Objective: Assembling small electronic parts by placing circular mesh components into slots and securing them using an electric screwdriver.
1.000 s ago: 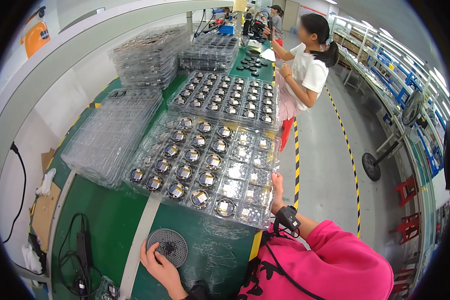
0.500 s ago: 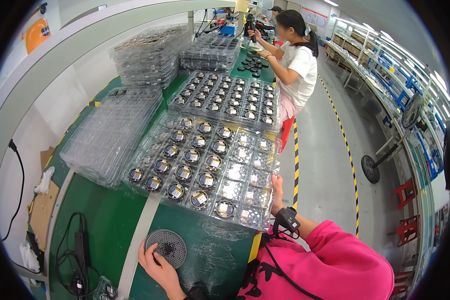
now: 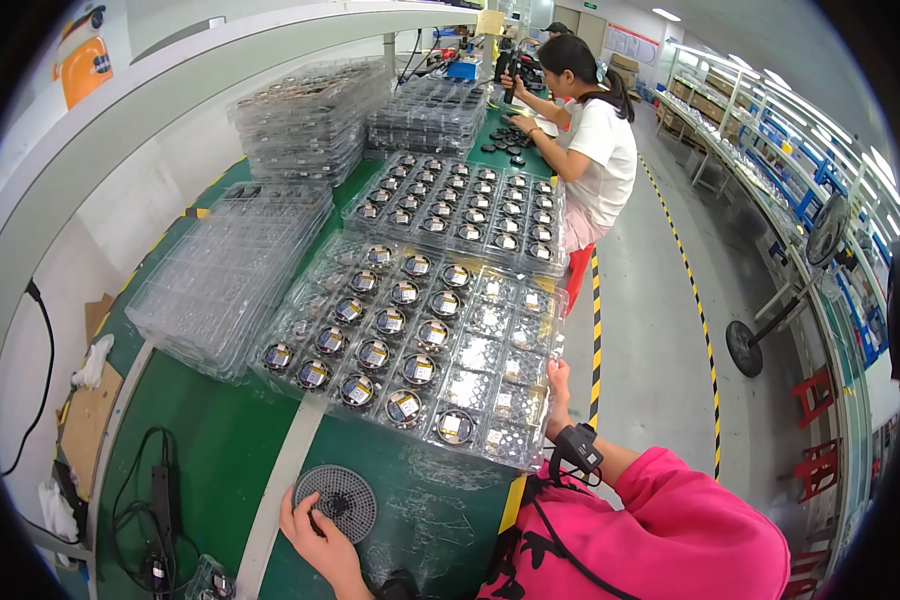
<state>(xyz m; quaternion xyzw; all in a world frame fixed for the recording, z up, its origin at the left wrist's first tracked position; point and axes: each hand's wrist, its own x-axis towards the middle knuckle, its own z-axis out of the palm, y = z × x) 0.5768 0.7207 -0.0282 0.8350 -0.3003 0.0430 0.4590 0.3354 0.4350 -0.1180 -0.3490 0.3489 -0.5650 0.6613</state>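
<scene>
At the green counter (image 3: 205, 425), left hand (image 3: 322, 545) spread loosely against a grey gridded disc (image 3: 352, 505), right hand (image 3: 558, 402) at the edge of a clear tray (image 3: 467, 387), its grip unclear.

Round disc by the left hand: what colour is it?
The round disc is grey with a grid pattern, best seen in the head view.
</scene>
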